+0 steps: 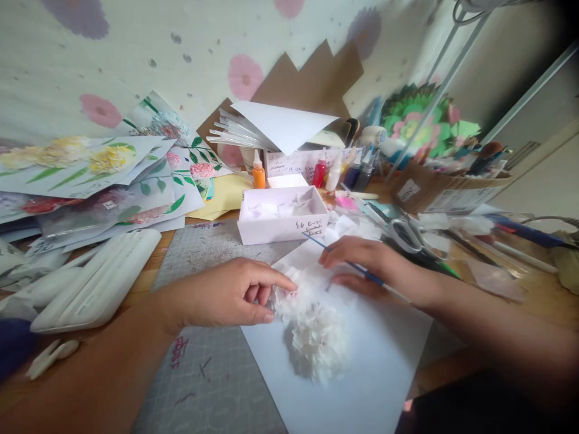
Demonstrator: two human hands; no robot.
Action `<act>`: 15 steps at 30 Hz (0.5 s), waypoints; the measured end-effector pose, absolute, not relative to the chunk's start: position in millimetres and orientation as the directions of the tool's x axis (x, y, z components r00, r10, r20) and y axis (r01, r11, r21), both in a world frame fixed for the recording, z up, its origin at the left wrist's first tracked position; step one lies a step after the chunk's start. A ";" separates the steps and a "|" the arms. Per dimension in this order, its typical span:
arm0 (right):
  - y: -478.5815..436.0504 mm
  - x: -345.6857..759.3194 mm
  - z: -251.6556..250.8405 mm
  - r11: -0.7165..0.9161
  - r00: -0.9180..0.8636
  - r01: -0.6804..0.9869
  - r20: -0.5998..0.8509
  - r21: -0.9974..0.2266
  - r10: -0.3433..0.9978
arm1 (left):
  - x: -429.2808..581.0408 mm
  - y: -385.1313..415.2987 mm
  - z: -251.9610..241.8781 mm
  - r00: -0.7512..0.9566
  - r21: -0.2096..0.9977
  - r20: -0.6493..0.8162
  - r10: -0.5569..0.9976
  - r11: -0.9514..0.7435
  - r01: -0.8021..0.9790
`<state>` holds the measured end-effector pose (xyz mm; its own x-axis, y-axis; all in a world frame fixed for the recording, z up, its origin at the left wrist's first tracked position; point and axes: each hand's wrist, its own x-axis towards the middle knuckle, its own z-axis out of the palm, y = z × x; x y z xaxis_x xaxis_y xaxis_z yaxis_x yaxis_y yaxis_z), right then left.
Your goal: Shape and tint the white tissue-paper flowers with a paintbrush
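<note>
My left hand (242,289) rests at the edge of a ruffled white paper flower cluster (284,301). Its index finger is stretched out over the petals, the thumb lies low beside them, and the other fingers are loosely bent. A fuller white ruffled flower cluster (320,342) sits nearer to me on a white sheet of paper (366,374). In my right hand (368,259) is a thin blue brush (373,277), its tip pointing up and left towards a small white box (283,229). The brush tip is apart from the petals.
A grey cutting mat (208,374) lies under the sheet. Glue bottles, one orange (259,173) and one red (319,172), stand behind the box. Scissors (407,235) lie to the right, near a cardboard box (443,187) of brushes. Flower pictures (108,193) are piled left.
</note>
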<state>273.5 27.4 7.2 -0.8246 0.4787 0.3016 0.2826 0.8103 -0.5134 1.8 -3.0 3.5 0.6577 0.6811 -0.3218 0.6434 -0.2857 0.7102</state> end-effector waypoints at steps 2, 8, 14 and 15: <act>27.3 270.8 0.7 0.844 -0.876 0.315 0.210 -0.434 0.435 | 1.1 -2.0 3.0 0.689 0.708 -0.297 0.661 -0.332 0.624; 21.6 250.8 -11.5 0.848 -0.813 0.399 0.293 -0.349 0.503 | -0.1 -2.1 6.3 0.735 0.696 -0.283 0.617 -0.395 0.599; 11.6 232.7 -4.8 0.865 -0.621 0.290 0.607 -0.409 0.495 | 1.4 -4.3 10.6 0.749 0.678 -0.284 0.599 -0.427 0.598; 9.9 228.5 -3.2 0.872 -0.655 0.264 0.587 -0.413 0.476 | 1.6 -4.3 10.6 0.753 0.678 -0.283 0.594 -0.431 0.595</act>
<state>228.5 9.9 -3.2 -0.6550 0.4764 0.5865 0.2642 0.8716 -0.4128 1.6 -4.3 10.6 0.7528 0.5942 -0.2831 0.5953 -0.4312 0.6780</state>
